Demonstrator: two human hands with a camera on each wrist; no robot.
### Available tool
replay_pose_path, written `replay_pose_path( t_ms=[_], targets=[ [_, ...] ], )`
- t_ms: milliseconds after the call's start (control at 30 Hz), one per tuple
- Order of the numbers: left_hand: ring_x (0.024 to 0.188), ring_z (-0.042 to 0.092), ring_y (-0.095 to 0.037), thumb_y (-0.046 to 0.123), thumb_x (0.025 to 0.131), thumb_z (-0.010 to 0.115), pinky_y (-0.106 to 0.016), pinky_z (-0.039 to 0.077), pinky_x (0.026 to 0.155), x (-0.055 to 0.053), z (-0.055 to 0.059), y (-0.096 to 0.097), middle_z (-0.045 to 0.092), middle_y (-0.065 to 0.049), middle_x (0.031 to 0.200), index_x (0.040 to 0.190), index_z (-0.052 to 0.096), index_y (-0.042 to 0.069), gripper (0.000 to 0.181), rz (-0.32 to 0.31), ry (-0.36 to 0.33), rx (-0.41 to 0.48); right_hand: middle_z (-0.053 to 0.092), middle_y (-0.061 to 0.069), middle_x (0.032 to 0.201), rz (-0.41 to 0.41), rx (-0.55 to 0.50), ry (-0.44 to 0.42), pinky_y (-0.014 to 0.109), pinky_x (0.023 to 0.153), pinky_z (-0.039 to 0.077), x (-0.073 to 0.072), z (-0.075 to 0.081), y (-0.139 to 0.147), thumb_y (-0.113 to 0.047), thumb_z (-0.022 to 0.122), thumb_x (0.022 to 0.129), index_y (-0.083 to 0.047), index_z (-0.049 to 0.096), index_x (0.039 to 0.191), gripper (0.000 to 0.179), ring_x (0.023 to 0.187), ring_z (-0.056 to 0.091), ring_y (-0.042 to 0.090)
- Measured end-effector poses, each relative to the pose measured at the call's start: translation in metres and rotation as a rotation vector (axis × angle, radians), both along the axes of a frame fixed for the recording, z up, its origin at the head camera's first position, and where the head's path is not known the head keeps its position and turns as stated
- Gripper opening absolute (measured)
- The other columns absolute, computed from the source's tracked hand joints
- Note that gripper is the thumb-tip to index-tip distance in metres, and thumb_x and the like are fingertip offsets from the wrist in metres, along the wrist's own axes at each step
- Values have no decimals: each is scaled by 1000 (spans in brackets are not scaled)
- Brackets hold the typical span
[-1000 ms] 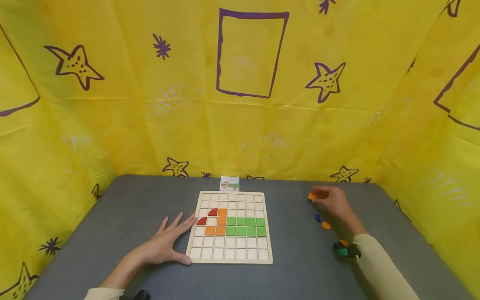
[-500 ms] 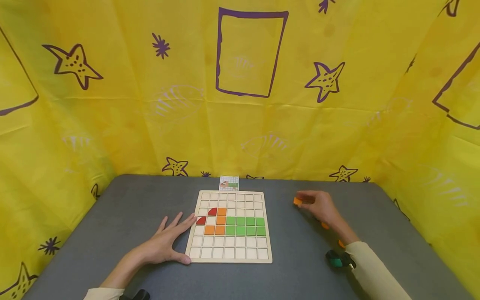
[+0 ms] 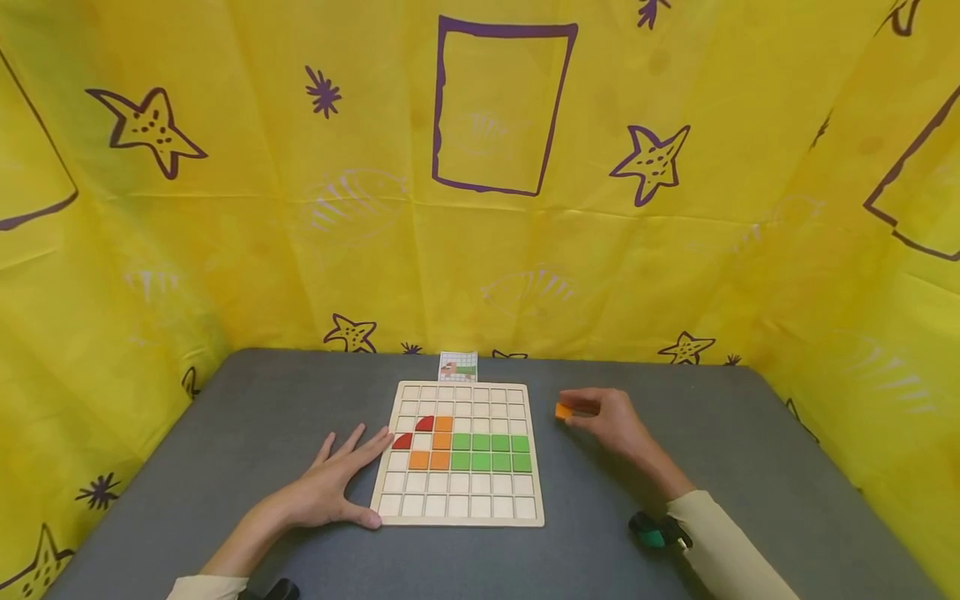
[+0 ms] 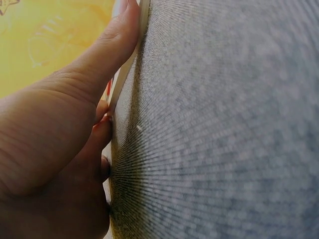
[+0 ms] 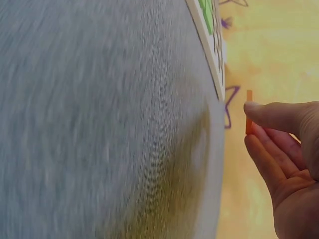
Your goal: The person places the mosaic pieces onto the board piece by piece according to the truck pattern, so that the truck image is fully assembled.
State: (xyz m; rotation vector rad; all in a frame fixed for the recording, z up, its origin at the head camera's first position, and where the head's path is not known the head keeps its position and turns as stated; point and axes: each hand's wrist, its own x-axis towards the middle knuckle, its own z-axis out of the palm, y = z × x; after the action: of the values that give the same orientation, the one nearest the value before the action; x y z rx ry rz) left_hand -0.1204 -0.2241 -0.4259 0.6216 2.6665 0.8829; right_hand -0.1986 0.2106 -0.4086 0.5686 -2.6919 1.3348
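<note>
A pale wooden grid board lies mid-table in the head view. Set in its cells are several green square tiles, several orange square tiles and two red quarter-round tiles. With fingers spread, my left hand rests along the board's left side, its thumb at the near corner. To the right of the board, my right hand pinches a small orange tile between thumb and fingers. The right wrist view shows that orange tile edge-on, held above the table.
A small printed card with a coloured grid picture lies at the board's far edge. The grey table reaches back to yellow cloth hung behind and at both sides. A dark band sits at the right sleeve.
My right hand has moved left toward the board with the orange tile. Its arm now covers the loose blue and orange pieces seen earlier. My left hand and the board stay put.
</note>
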Motion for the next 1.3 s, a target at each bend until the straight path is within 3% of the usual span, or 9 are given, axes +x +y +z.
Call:
replay_pose_path(
  t_ms=[533, 1300],
  targets=[
    [147, 0, -45, 53, 65, 84, -65, -15, 108, 0, 0, 0, 20, -10, 162, 156, 27, 15, 114, 9, -22, 1, 71, 15, 111, 93, -8, 3, 39, 85, 56, 10, 7, -43, -1, 77, 81, 4, 70, 115, 36, 101, 70, 29],
    [147, 0, -47, 52, 65, 84, -65, -15, 108, 1, 4, 0, 20, -12, 162, 156, 28, 13, 113, 8, -29, 13, 73, 8, 109, 208, -42, -45, 36, 89, 54, 18, 4, -97, -2, 76, 82, 1, 71, 117, 35, 102, 70, 21]
  ],
)
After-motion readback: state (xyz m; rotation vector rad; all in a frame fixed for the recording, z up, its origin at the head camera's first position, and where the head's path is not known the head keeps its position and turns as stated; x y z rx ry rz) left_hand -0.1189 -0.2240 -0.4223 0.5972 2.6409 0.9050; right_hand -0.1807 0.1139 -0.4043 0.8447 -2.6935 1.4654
